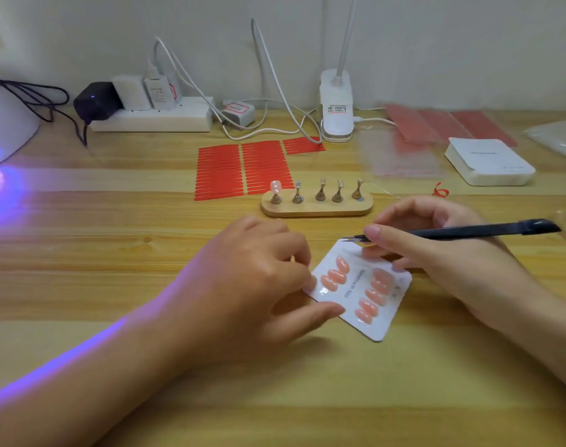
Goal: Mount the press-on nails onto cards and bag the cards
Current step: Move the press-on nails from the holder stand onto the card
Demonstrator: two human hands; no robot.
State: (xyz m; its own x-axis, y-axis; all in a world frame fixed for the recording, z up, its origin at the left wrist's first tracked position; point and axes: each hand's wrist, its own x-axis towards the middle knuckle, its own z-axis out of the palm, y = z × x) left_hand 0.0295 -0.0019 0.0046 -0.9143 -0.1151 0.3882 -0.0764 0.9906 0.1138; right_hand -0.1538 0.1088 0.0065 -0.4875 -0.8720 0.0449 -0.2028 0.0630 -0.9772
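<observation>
Two hands are seen low over a wooden table [81,253], both at a white card [360,290] that lies tilted near the middle of the near half. The card is pinched at its left edge by the left hand [252,285], the thumb laid on the lower left rim and the curled fingers on the upper left corner. A black tweezer [462,232] is gripped by the right hand [436,253], fingers curled round its shaft, the fine tip held just above the card's far corner. Pink press-on nails [370,295] are seen fixed on the card in two groups, one on each side of a printed line of text.

Just beyond the hands a wooden stand [317,208] with five small pegs is set; a single pale nail [276,187] is carried on the leftmost peg. Behind it, sheets of red adhesive strips [243,171] are spread flat. Farther right a stack of white cards [489,164] and clear bags [401,156] are laid near the table's right side. Along the back edge a power strip [152,116], white cables and a clip lamp [336,108] are ranged against the wall. At the far left a curing lamp [4,124] is lit violet.

Bare wood is left open to the left of the card and across the whole near edge.
</observation>
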